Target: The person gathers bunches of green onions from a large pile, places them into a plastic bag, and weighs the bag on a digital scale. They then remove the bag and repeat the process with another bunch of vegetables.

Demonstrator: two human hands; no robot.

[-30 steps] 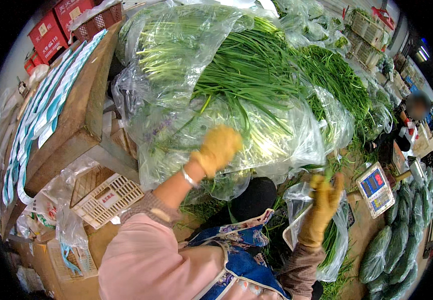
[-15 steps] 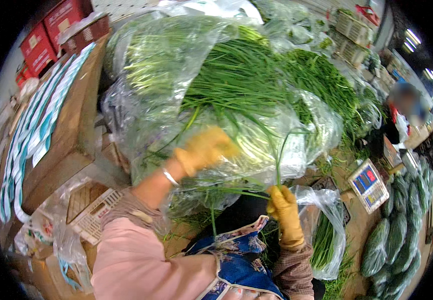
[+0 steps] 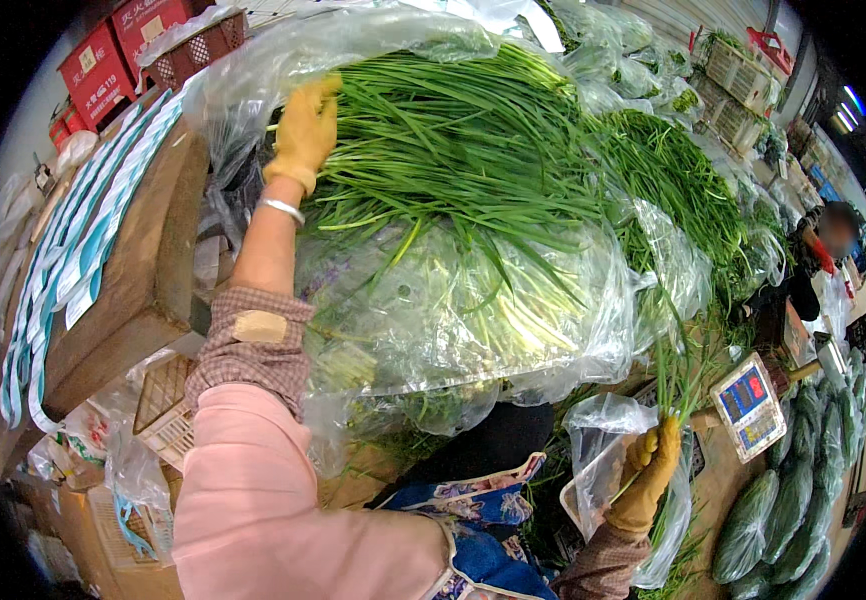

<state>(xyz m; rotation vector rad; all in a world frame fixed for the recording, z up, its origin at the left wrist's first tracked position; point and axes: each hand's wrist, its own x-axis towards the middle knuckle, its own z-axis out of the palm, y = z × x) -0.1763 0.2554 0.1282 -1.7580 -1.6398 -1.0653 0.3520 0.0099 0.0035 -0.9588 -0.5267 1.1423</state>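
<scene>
My left hand (image 3: 303,130), in a yellow glove, is closed at the edge of a clear plastic bag (image 3: 378,48), beside the left ends of a large heap of long green chives (image 3: 473,140). The plastic is folded back along the far side of the heap. Low on the right, my right hand (image 3: 651,470), also gloved in yellow, grips a few chives (image 3: 675,375) that stand upright from its fingers. It is over a smaller clear bag (image 3: 593,440) with chives in it. More plastic-wrapped stems (image 3: 463,310) lie under the near side of the heap.
A digital scale (image 3: 750,405) stands to the right, near several bagged green bundles (image 3: 773,520). On the left, white and teal strips (image 3: 103,210) hang over a brown bench (image 3: 143,260). Red boxes (image 3: 103,70) and plastic crates (image 3: 738,75) stand behind. Another person (image 3: 823,250) is at far right.
My left hand has moved up and away to the heap's left end, and the plastic there is now turned back. My right hand has moved right and lower with its chives.
</scene>
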